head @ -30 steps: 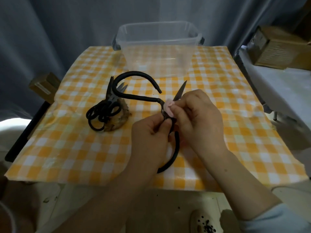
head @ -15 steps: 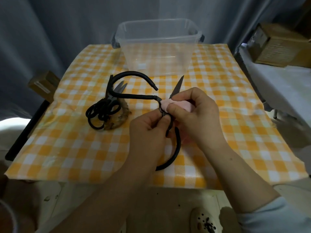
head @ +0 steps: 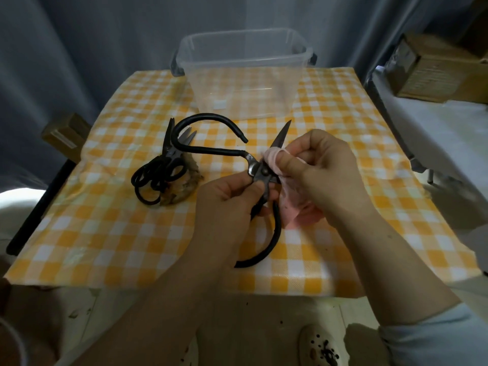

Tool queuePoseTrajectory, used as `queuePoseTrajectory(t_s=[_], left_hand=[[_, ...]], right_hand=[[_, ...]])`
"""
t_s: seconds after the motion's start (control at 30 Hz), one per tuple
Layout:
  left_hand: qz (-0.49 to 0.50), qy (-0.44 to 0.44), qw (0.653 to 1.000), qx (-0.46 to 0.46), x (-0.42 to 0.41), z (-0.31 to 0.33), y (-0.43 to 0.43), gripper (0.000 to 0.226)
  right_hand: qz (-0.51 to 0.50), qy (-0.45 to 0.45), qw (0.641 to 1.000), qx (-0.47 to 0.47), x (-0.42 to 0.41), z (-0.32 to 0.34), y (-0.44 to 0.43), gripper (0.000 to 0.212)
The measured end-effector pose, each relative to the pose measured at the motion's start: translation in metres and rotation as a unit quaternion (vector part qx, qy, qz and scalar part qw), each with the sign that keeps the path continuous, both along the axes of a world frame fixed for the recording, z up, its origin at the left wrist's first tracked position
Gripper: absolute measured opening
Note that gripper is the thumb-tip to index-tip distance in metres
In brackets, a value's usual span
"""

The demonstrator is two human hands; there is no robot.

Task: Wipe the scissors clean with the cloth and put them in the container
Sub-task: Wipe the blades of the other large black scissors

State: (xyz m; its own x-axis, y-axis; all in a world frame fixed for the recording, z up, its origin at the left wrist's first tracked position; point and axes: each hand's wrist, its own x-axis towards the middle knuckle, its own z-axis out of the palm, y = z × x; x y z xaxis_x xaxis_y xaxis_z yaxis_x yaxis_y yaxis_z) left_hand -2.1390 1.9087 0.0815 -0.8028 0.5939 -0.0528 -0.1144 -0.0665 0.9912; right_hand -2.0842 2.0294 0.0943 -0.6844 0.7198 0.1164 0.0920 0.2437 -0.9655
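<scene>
Now the left hand [head: 232, 196] pinches the scissors [head: 260, 171] just below the pivot, while the right hand [head: 324, 175] pinches the cloth [head: 274, 158] round the blade's base. They are held in front of the container [head: 245, 40], nearer the person. Iron, so likely heavy, stiff and sharp-tipped: best gripped at pivot or loops. A pile [head: 163, 170] lies front-left of the container.

The open-topped container [head: 243, 101] at the counter's [head: 111, 233] far edge is fronted by the looped handle of the held scissors [head: 260, 171]. The left side is occupied by a pile of scissors [head: 158, 173]; room is left at the right.
</scene>
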Motion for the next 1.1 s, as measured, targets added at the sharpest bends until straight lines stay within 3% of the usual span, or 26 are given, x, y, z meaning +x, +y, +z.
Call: queuePoseTrajectory(t_s=[0.13,0.27,0.37,0.53,0.87,1.0,1.1], left_hand=[[-0.002,0.035,0.999,-0.024,-0.002,-0.003,0.000,0.022],[-0.012,-0.008,1.000,-0.021,-0.005,-0.001,-0.004,0.023],[-0.014,-0.032,0.999,-0.008,-0.009,0.001,-0.005,0.018],[-0.009,0.053,0.998,-0.027,-0.001,-0.003,-0.002,0.021],[-0.031,-0.053,0.998,-0.006,-0.002,0.002,-0.004,0.022],[-0.039,-0.043,0.998,-0.001,0.000,0.002,-0.002,0.021],[-0.025,-0.012,1.000,-0.005,0.000,0.001,0.000,0.020]], right_hand=[[0.038,-0.044,0.998,0.023,-0.002,-0.003,-0.010,0.021],[0.110,-0.029,0.992,-0.051,0.002,0.004,0.001,0.022],[0.139,-0.019,0.989,-0.056,0.004,0.007,0.002,0.024],[0.053,-0.014,0.998,-0.035,0.001,0.002,-0.008,0.024],[0.083,-0.023,0.995,-0.044,0.003,0.006,0.010,0.025],[0.052,-0.030,0.997,-0.048,0.007,0.012,0.011,0.024],[0.030,-0.061,0.997,0.026,0.004,0.008,0.004,0.022]])
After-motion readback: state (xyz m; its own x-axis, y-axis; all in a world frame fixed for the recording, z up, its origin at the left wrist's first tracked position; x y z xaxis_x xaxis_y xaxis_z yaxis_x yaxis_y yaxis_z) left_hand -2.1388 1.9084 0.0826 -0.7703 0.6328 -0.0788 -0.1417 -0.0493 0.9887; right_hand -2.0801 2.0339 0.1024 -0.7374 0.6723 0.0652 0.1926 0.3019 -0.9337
